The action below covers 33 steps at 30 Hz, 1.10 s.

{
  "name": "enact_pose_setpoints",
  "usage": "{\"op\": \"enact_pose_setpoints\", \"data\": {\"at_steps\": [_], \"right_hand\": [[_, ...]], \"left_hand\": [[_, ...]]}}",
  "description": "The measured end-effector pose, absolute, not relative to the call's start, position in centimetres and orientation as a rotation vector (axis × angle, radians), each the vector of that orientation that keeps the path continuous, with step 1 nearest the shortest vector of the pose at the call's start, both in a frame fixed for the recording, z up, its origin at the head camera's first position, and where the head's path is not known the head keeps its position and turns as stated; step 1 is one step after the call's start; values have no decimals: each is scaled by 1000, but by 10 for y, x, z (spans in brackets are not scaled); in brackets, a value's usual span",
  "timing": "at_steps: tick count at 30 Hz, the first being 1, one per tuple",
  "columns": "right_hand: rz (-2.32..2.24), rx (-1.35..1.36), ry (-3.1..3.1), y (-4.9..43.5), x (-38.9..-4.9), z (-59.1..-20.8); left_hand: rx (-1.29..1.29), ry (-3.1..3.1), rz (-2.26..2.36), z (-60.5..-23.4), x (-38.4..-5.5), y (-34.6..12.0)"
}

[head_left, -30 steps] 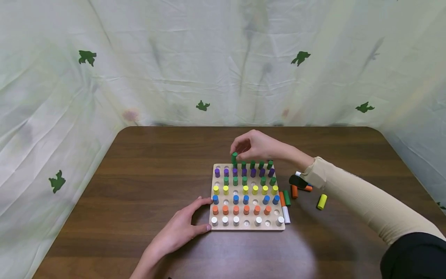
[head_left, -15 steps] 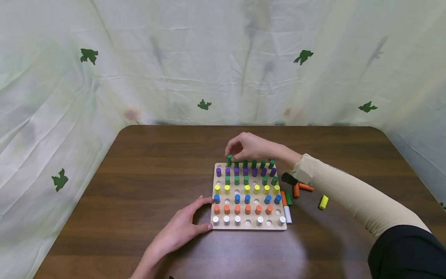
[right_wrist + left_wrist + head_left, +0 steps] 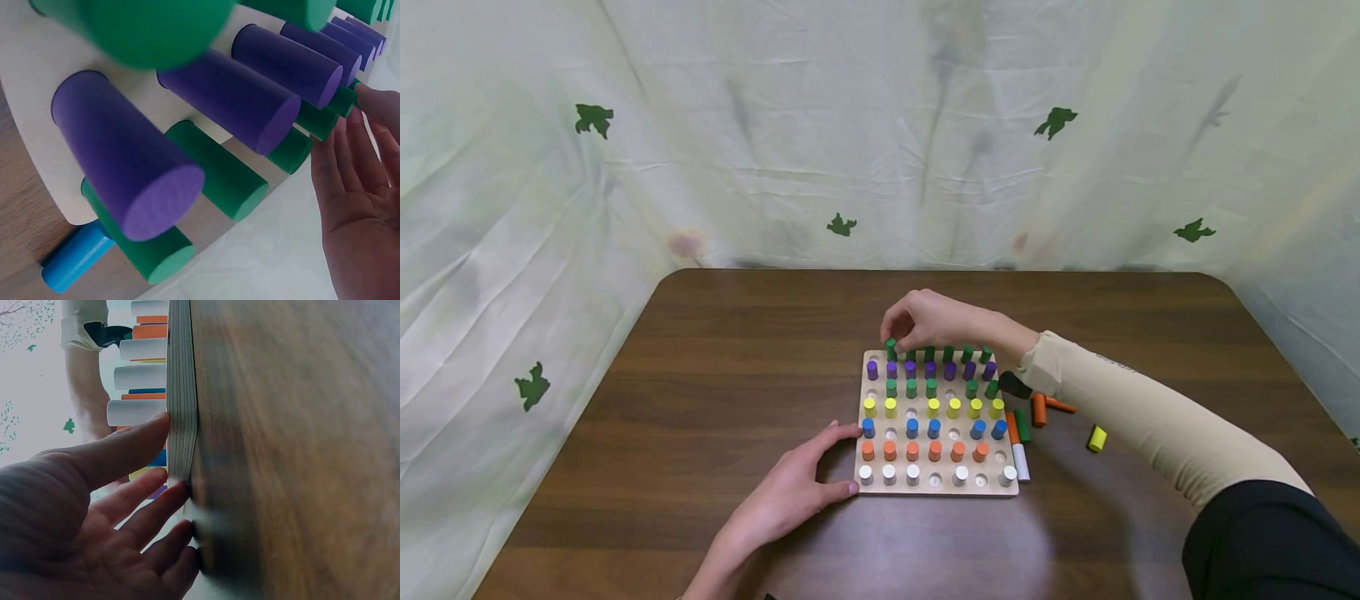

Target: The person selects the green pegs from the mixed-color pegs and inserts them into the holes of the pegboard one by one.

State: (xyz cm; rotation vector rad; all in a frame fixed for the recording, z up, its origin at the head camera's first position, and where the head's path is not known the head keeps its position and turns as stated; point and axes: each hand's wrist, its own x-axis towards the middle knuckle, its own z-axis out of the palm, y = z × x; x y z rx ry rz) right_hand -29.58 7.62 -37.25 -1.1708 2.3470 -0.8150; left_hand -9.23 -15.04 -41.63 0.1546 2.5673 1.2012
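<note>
A wooden pegboard (image 3: 925, 490) lies on the table with rows of white, orange, blue, yellow, green and purple pegs standing in it. Along its left side, my left hand (image 3: 790, 479) touches the edge with thumb and index finger. The left wrist view shows the thumb against the board's side (image 3: 182, 394), fingers extended. At the far row, my right hand (image 3: 934, 317) pinches a green peg (image 3: 891, 348) upright at the second hole from the left. More green pegs stand to its right, partly behind the hand. Purple pegs (image 3: 128, 156) fill the foreground of the right wrist view.
Right of the board lie loose pegs: orange (image 3: 1012, 428), green (image 3: 1022, 426), white (image 3: 1020, 463), another orange (image 3: 1039, 410) and yellow (image 3: 1097, 439). A blue peg (image 3: 78, 256) lies by a board corner. Pale cloth (image 3: 880, 125) hangs behind the table.
My right hand has moved left by one hole in the far row with the green peg, then come down a little. My left hand has stayed at the board's edge.
</note>
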Motion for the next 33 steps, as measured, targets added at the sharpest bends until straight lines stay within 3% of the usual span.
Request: {"op": "enact_pose_setpoints", "data": {"at_steps": [18,33], "right_hand": [[-908,-1153,2311,84,-293,-371],[-1014,-1173,2354,116,-263,-352]], "left_hand": [[166,2573,1187,-418,-93,-152],[153,2592,1171,-418,-93,-150]]}}
